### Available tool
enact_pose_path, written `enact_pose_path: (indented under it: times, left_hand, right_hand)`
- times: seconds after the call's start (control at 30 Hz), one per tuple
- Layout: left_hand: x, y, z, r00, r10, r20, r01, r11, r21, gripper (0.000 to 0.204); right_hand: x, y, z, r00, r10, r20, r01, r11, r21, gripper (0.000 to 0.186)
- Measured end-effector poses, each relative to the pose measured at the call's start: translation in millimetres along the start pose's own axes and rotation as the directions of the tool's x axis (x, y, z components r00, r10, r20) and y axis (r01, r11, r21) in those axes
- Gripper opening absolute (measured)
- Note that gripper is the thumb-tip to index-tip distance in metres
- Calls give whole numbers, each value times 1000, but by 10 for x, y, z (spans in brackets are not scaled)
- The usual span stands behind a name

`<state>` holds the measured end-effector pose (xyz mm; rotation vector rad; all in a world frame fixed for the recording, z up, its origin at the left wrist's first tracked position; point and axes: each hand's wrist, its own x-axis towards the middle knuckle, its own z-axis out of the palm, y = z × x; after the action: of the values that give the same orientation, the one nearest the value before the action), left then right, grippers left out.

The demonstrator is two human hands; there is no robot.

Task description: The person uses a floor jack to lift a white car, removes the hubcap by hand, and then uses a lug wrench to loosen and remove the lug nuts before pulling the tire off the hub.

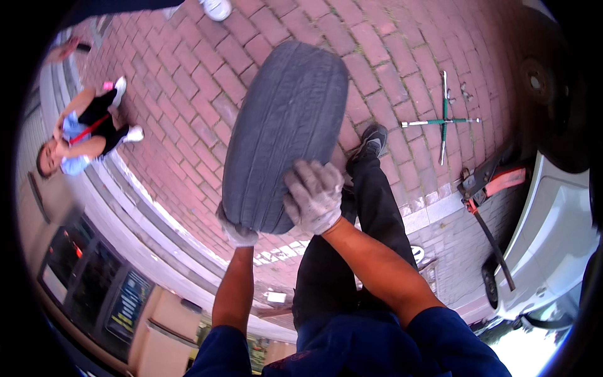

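A worn black tyre (pixel 286 125) stands on its tread in front of me, tilted a little, with its grooved tread facing up. My left hand (pixel 236 229), in a dirty whitish work glove, grips the near left edge of the tyre; part of its fingers is hidden by the rubber. On the near right of the tread lies my gloved right hand (pixel 314 196), fingers apart and slightly bent, pressing on the surface. The wheel's inner side cannot be seen.
At right, a green-and-silver cross wrench (pixel 444 120) lies on the red brick paving (pixel 396 69), small metal pieces beside it. A red floor jack (pixel 502 182) stands by a white car (pixel 553 232). A person (pixel 85 129) sits on steps at left; another person's shoe (pixel 217 9) shows at the top.
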<state>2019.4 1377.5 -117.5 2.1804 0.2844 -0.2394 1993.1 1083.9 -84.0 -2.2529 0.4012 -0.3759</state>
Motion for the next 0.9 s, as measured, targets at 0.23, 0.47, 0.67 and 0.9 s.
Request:
enact_pose_path:
  times: [0.23,0.47,0.67,0.9]
  left_hand:
    - [368,210,-230,884,432,179,-466,779,419,79]
    - [378,509,-125,858,484,174,-511,765,392,85]
    - [390,554,34,849,514,121,-520,776,357,85]
    - [299,610,124,849,517,109,-523,794,309,84]
  right_hand:
    - [-133,-139,238,991,-8,-135,-10,991,-131,44]
    - [-186,-56,123,985,-48,-168,10,975,-220,48]
    - [-175,116,92,982,-28,-187,-18,971,-238,47]
    - [-287,290,-17,988,1,-151,-43,961,-273,51]
